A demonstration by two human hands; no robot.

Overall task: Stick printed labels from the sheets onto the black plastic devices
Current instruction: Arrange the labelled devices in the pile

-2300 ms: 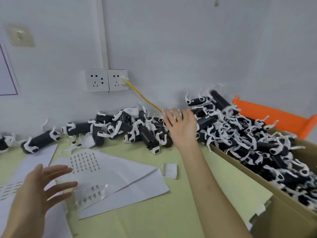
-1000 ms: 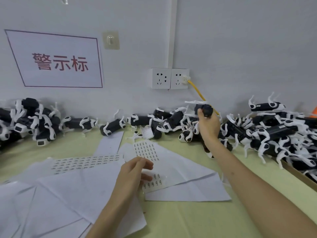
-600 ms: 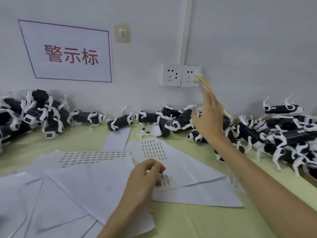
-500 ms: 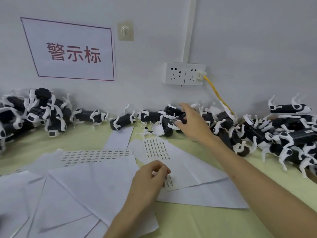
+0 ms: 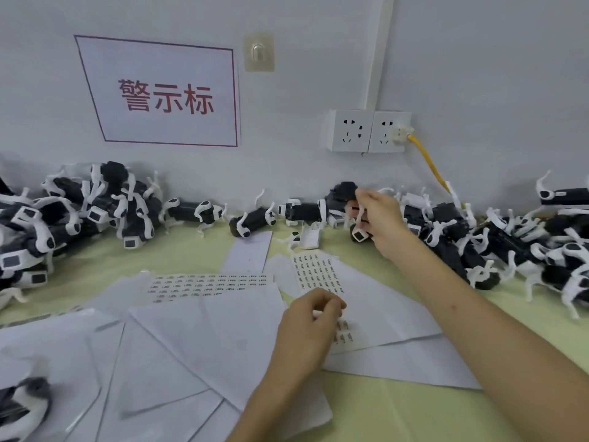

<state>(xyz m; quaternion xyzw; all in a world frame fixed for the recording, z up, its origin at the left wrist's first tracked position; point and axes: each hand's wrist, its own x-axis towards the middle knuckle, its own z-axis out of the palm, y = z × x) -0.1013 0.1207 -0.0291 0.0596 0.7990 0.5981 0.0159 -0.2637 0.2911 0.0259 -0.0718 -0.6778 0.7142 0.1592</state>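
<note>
Our right grip [image 5: 376, 218] is clamped on a black plastic white-strapped device [image 5: 345, 190] back by the wall [image 5: 287, 173], long axis near upright. Our left grip [image 5: 310, 317], nearer us, pinches a small printed label [image 5: 318, 313] on the white sheet [image 5: 382, 301], so the device lies up-right of it.

wall sign [image 5: 162, 94], red characters | adhesive hook [image 5: 258, 52] right of it | double socket [image 5: 369, 131] | yellow cable [image 5: 427, 161] plugged into right outlet

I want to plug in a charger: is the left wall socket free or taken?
Free. The left socket shows bare holes; only the right socket beside it holds a white plug with a yellow cable.
</note>
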